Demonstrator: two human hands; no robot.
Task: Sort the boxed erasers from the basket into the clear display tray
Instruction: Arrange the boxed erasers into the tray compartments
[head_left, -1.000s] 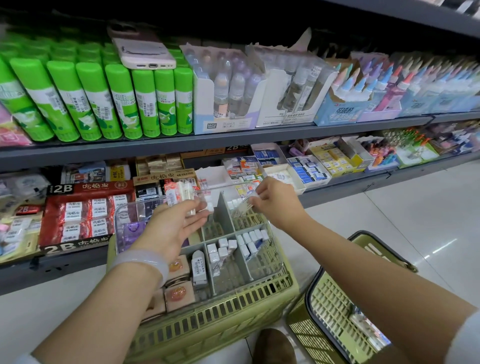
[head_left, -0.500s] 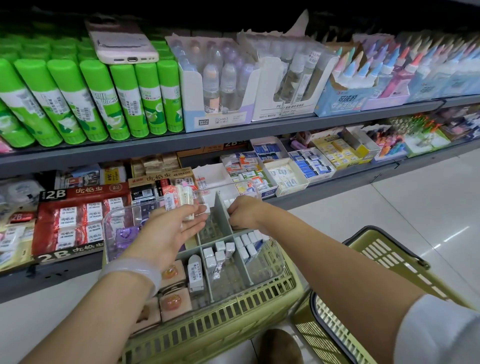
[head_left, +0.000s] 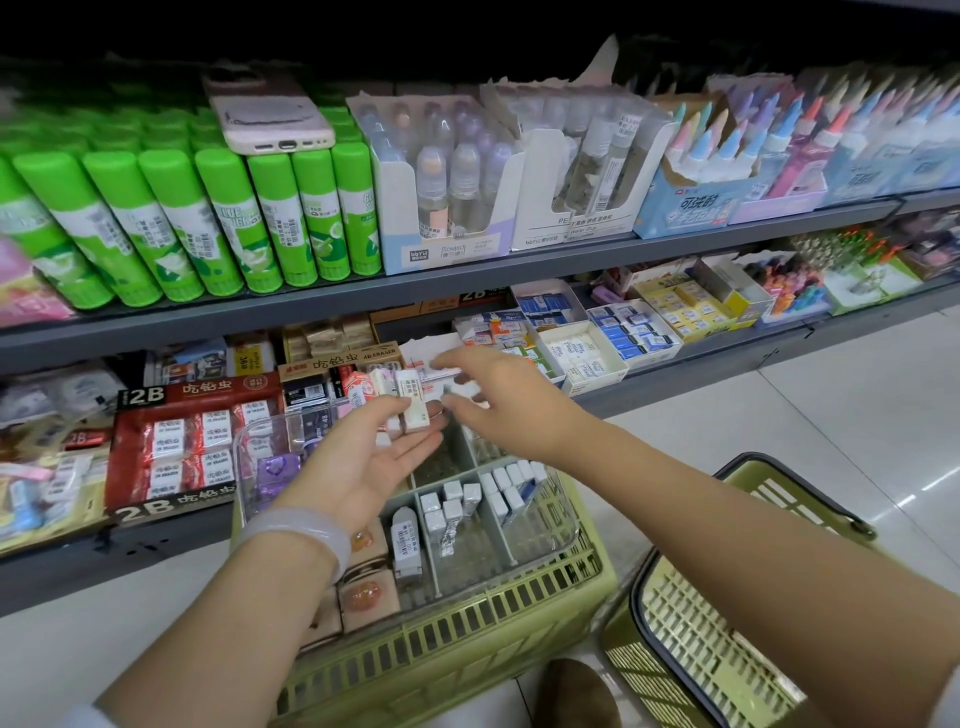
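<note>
A: What changed since a second ago?

B: I log: right hand (head_left: 498, 400), fingers spread, is out of the clear display tray (head_left: 550, 525), reaching for boxed erasers (head_left: 410, 408) pinched in the left hand (head_left: 374, 457). I judge the previous placement done.

Left hand (head_left: 382, 457) lies palm up, fingers cupped; right hand (head_left: 498, 400) reaches toward it, fingers spread.

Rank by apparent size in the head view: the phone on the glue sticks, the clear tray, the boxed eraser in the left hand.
1. clear tray
2. phone
3. boxed eraser, in the left hand; nearer the camera than the phone, yet smallest.
</note>
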